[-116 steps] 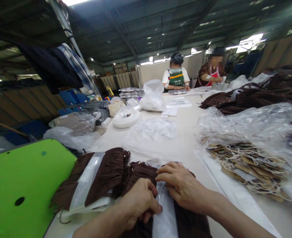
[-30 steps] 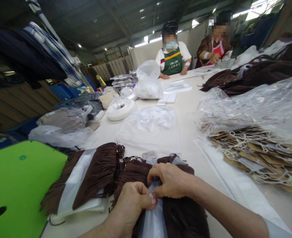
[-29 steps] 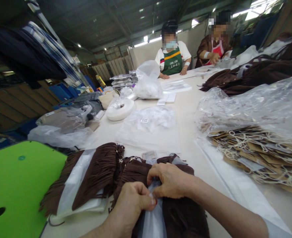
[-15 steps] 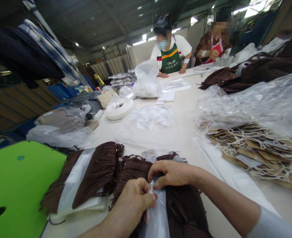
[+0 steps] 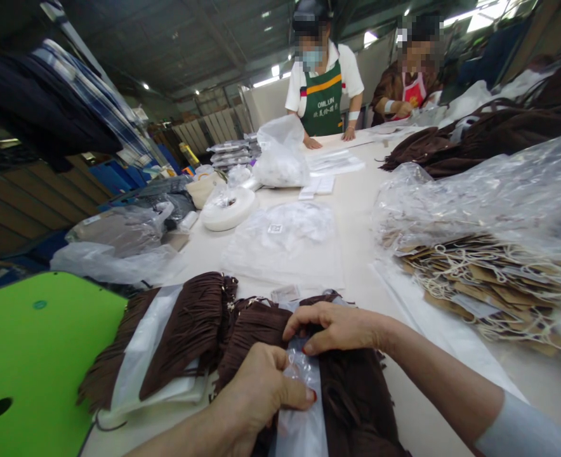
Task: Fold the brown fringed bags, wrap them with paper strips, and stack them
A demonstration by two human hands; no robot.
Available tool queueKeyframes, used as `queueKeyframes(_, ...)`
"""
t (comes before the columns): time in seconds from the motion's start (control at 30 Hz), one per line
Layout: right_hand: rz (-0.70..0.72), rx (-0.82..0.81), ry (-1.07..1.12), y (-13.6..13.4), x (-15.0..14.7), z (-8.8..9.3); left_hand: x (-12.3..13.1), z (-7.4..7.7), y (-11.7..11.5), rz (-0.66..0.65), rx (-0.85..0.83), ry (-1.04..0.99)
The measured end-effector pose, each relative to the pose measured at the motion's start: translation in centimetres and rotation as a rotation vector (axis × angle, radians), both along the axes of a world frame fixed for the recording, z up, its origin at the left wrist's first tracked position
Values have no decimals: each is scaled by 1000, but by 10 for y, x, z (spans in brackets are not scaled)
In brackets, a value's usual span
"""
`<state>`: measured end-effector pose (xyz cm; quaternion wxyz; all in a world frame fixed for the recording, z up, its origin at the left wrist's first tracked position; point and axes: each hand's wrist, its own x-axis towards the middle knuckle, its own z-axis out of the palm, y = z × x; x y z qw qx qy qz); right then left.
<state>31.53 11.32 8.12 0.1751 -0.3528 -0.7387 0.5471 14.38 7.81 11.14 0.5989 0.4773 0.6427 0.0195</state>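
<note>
A dark brown fringed garment [image 5: 351, 400] lies at the table's near edge with a clear plastic bag [image 5: 302, 412] over its middle. My left hand [image 5: 261, 390] is closed, pinching the crumpled plastic with the thumb on top. My right hand [image 5: 337, 327] presses its curled fingers on the bag's upper edge and the brown fringe. A second brown fringed piece [image 5: 192, 330] in a plastic sleeve lies just to the left.
A green board [image 5: 33, 355] sits at the near left. Brown paper tags with strings [image 5: 490, 279] lie under crumpled plastic at right. Flat plastic bags [image 5: 285, 244], a white tape roll [image 5: 228, 208] and brown garments [image 5: 490, 136] lie farther off. Two people work at the table's far end.
My left thumb has slid down the plastic bag, bunching it. My right hand has flattened and shifted a little away. The person in the green apron has stood up.
</note>
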Motion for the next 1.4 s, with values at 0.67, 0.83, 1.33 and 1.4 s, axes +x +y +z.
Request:
queueKeyframes(0.67, -534, 214, -37, -69, -13, -4, -10, 4, -3, 172, -98, -326)
queueKeyframes(0.83, -487, 257, -50, -67, -16, -10, -15, 2, -5, 189, -88, -338)
queueKeyframes(1.33, -654, 564, -113, -69, -34, -35, -13, 12, -8, 258, -31, -539)
queueKeyframes(1.4, -664, 548, -126, -69, -35, -34, -17, 16, -9, 184, 12, -608)
